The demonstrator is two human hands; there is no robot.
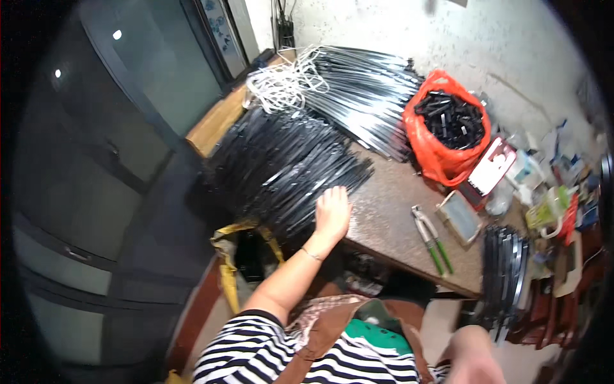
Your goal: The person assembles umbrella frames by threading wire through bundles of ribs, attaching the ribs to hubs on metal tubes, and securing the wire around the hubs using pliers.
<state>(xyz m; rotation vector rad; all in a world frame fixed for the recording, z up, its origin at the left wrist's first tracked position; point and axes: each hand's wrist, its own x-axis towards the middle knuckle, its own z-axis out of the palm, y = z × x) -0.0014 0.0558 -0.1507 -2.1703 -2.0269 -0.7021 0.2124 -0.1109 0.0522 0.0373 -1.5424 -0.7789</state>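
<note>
My left hand (333,212) rests at the near right edge of a wide heap of thin black strips (275,163), its fingers laid over the strip ends and pointing away from me. No object shows lifted in it. My right hand (478,366) is low at the bottom edge, close to my body and smeared; its fingers are hidden. Nearest to it hangs a bundle of dark strips (504,269) over the table's right front edge. Behind the heap lies a stack of shiny black rods (368,89), with tangled white cord (284,86) at its left end.
On the brown table (384,217) lie green-handled pliers (432,240) and a small rectangular box (459,217). A red plastic bag (425,150) holds small black pieces. A phone (491,168) and clutter stand at right. A yellow-edged sack (225,256) is below the heap; glass doors stand left.
</note>
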